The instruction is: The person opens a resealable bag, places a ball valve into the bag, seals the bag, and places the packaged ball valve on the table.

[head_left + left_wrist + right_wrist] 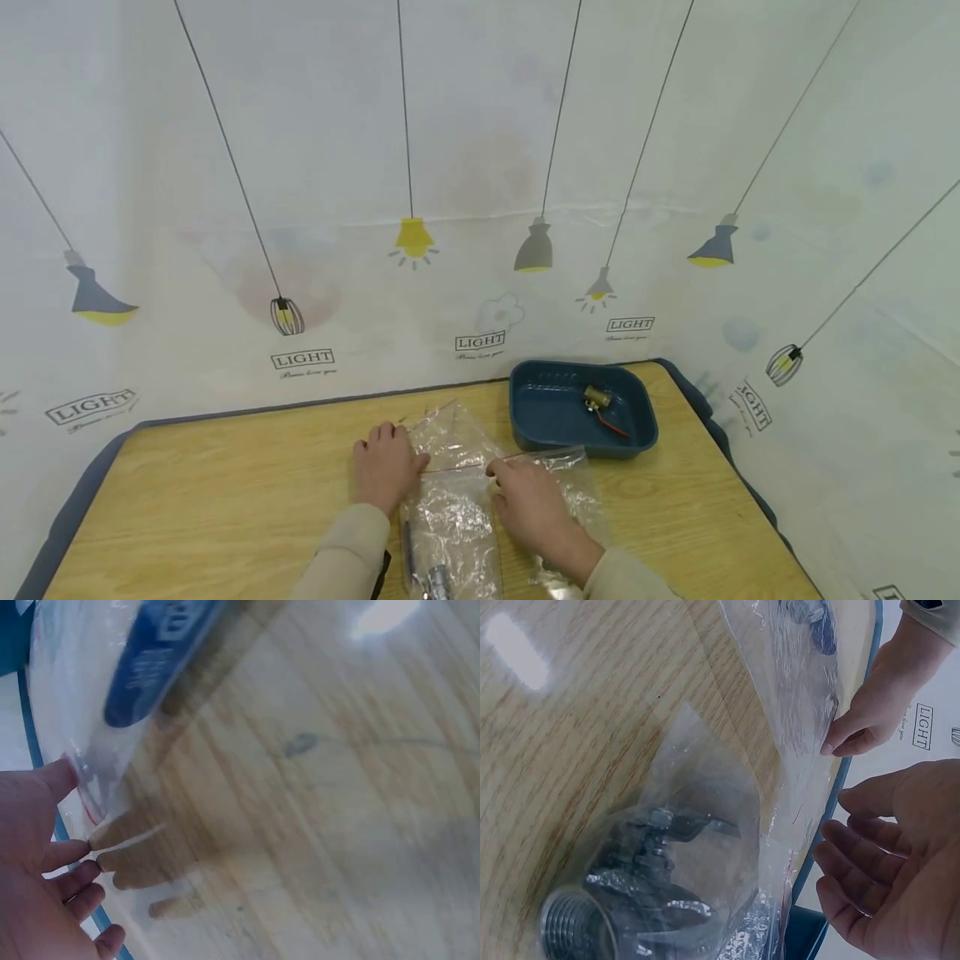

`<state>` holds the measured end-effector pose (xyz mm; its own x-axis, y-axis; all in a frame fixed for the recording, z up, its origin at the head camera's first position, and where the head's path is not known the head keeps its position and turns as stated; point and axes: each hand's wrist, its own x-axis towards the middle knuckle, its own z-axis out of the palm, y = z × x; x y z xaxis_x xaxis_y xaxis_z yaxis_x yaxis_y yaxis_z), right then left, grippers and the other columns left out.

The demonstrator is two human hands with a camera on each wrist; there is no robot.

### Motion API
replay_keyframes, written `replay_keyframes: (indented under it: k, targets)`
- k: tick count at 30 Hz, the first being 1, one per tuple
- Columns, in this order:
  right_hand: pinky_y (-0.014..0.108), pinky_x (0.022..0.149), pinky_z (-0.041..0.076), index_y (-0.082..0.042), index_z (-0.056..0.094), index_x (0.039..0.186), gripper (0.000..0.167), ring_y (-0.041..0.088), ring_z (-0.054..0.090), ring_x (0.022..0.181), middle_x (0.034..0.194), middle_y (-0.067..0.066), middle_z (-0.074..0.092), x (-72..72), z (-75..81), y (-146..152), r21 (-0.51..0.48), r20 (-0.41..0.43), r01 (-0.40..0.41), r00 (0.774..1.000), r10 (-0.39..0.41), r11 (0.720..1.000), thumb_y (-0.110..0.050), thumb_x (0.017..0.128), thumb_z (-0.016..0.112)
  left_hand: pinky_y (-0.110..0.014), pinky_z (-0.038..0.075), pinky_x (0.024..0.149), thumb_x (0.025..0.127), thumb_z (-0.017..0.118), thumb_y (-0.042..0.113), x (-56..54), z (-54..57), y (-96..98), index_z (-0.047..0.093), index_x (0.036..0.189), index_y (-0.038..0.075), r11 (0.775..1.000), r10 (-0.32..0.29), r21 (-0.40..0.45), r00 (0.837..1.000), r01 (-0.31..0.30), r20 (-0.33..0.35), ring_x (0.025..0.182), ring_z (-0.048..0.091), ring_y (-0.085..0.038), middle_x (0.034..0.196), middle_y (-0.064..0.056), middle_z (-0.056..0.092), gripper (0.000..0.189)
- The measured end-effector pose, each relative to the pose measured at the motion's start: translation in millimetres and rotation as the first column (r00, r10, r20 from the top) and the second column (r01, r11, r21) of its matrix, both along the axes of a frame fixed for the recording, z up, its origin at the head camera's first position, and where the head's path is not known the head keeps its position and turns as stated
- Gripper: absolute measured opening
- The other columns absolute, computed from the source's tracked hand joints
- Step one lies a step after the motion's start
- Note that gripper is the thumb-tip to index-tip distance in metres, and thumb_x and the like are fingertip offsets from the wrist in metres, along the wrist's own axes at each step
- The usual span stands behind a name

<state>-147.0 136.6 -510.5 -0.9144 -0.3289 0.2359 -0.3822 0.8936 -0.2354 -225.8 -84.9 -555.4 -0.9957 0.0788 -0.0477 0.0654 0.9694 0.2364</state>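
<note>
A clear zip bag (457, 517) with a red line near its top lies between the hands. Through its plastic show a blue handle-like strip with white lettering (154, 667) and a silvery metal part (438, 581). My left hand (384, 468) lies at the bag's upper left, its thumb touching the plastic and its other fingers spread. Close to the bag's upper right is my right hand (532, 504), fingers loosely bent with nothing between them. A second clear bag (577, 479) extends under and beside it. In the right wrist view, a bagged dark valve (645, 870) shows a threaded metal end.
A blue tray (522, 417) stands at the table's back right, holding a brass valve (597, 397) with a red lever. Another stretch of clear plastic (450, 433) lies beyond the near bag. Behind the wooden table (225, 492) hangs a lamp-printed curtain (337, 183).
</note>
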Motion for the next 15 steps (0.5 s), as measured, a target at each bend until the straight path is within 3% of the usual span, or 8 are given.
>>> replay_keyframes:
  k: [8,11,15]
  targets:
    - [0.039,0.075,0.053,-0.015,0.066,0.102,0.023,0.023,0.068,0.085,0.096,0.001,0.073,1.6,0.2,-4.0,0.033,0.045,-0.001,0.999,-0.001,0.999,-0.011,0.079,0.070,-0.061,0.036,0.101,0.080,0.075,0.037,-1.7,1.5,-0.7,0.059,0.119,0.008,0.985,0.034,0.167,0.999,-0.037,0.025,0.122,0.050,-0.036,0.125,-0.016,0.057,0.052]
    - [0.039,0.076,0.053,-0.016,0.066,0.102,0.024,0.023,0.068,0.084,0.096,0.000,0.073,3.1,0.1,-4.9,0.039,0.063,0.005,0.998,-0.007,0.999,-0.012,0.079,0.070,-0.061,0.035,0.102,0.079,0.075,0.033,-3.4,0.3,-0.6,0.058,0.121,0.010,0.980,0.036,0.197,0.999,-0.042,0.031,0.119,0.053,-0.035,0.122,-0.013,0.062,0.051]
    - [0.040,0.074,0.053,-0.017,0.065,0.102,0.025,0.024,0.067,0.080,0.092,0.001,0.072,4.5,-1.9,-4.8,0.046,0.063,0.008,0.998,-0.011,0.999,-0.013,0.078,0.071,-0.060,0.033,0.105,0.079,0.076,0.028,-4.3,-1.2,0.5,0.056,0.127,0.012,0.969,0.040,0.242,0.999,-0.045,0.026,0.115,0.058,-0.034,0.107,-0.009,0.069,0.054]
